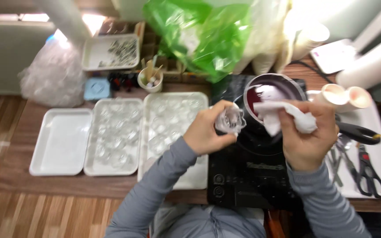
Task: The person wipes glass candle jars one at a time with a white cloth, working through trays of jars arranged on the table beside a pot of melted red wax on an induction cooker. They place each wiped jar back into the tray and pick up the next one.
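Above the black cooker [252, 172], two hands meet. One left hand [206, 132] is closed around one small clear jar [230, 120], fingers wrapped about its side, so that the jar sticks out to the right of the fist. The jar is glassy and see-through, short and round, with bright glints on it; its finer shape is blurred. One right hand [307, 136] is closed on one crumpled white cloth [285, 115], pinched between thumb and fingers; a loose corner of the cloth hangs just beside the jar, and I cannot tell whether the two touch. Both arms wear grey sleeves.

Behind the hands, one dark pot [267, 90] sits on the cooker, its inside deep red; its black handle [358, 132] runs out to the right.

Left of the cooker lie three white trays on the desk [14, 132]: the left tray [60, 141] is bare, the middle tray [113, 136] and the right tray [173, 119] hold many clear jars, too blurred to count. A fourth, smaller tray [111, 52] stands further back with small metal pieces in it. One cup [150, 79] of sticks is just beside it.

Right of the cooker, a white tray [375, 145] carries one pair of scissors [371, 169] and some metal tools [342, 154]. One green bag [203, 35] is at the back, and one clear bag [51, 75] at the far left.
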